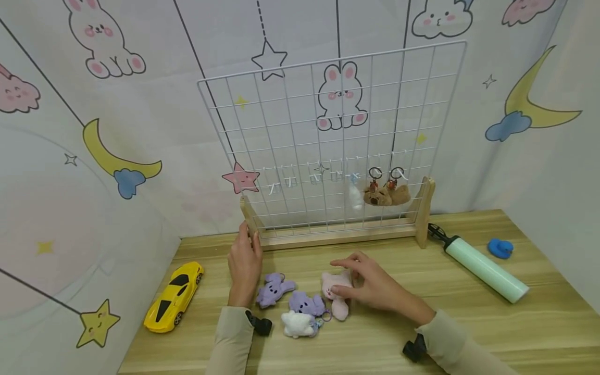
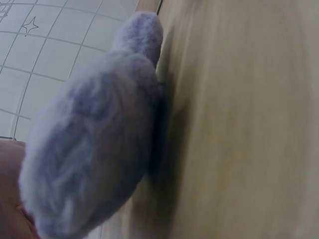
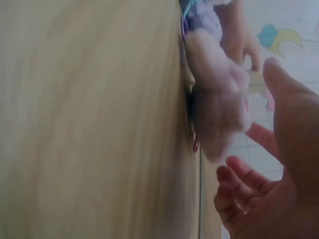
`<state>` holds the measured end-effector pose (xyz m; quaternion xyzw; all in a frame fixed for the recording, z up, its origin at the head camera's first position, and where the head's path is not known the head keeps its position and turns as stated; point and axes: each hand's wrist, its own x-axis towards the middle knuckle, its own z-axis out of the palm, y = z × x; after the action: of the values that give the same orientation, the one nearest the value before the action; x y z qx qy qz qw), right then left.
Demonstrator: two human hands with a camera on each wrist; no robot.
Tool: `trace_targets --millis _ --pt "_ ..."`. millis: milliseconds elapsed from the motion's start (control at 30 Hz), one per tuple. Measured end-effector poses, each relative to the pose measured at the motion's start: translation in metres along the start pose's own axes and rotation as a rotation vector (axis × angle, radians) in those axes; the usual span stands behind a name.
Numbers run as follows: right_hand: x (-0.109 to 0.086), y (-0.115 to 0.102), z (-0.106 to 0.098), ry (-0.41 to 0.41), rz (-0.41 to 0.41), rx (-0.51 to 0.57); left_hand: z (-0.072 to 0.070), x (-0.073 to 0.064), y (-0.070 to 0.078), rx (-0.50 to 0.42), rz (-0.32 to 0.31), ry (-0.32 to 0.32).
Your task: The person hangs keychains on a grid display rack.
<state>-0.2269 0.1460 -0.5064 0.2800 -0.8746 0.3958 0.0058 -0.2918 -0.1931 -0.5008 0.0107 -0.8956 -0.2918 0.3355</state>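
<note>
My left hand (image 1: pixel 245 263) holds the left wooden foot (image 1: pixel 252 216) of a white wire grid rack (image 1: pixel 300 125), thumb on one side and fingers on the other. Over a pink plush keychain (image 1: pixel 338 285) hovers my right hand (image 1: pixel 375 284), thumb and fingers spread around it; the right wrist view has the fingers (image 3: pixel 249 181) apart beside the plush. Two purple plush keychains (image 1: pixel 274 289) and a white plush keychain (image 1: pixel 298 324) lie between the hands. A purple plush (image 2: pixel 94 144) fills much of the left wrist view, hiding most of that hand.
Brown plush keychains (image 1: pixel 386 196) and a small white plush (image 1: pixel 355 198) hang on the rack's hooks at right; several other hooks (image 1: pixel 290 181) hold nothing. A yellow toy car (image 1: pixel 174 297) stands at left. At right lie a mint-green pump (image 1: pixel 487 268) and a blue toy duck (image 1: pixel 500 248).
</note>
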Motion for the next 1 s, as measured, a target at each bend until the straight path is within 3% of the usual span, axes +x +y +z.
trace_targets --millis 133,333,667,800,900,1000 --pt "-0.001 -0.004 0.002 -0.046 -0.027 -0.127 -0.001 0.000 0.000 0.000 -0.011 -0.006" --pt "-0.003 0.000 -0.015 -0.130 -0.098 -0.119 0.000 0.000 -0.001 0.002 -0.022 -0.019" --pt "-0.002 0.000 -0.032 -0.042 -0.038 -0.273 0.003 0.000 -0.003 0.006 -0.017 -0.017" --pt "-0.002 -0.007 -0.032 -0.084 -0.042 -0.233 0.003 0.001 -0.004 0.003 -0.022 -0.020" --pt "-0.001 -0.009 -0.033 -0.152 -0.078 -0.200 0.003 0.001 -0.004 0.002 -0.024 -0.021" --pt "-0.001 -0.008 -0.037 -0.167 -0.119 -0.221 0.002 0.001 -0.003 0.005 -0.023 -0.023"
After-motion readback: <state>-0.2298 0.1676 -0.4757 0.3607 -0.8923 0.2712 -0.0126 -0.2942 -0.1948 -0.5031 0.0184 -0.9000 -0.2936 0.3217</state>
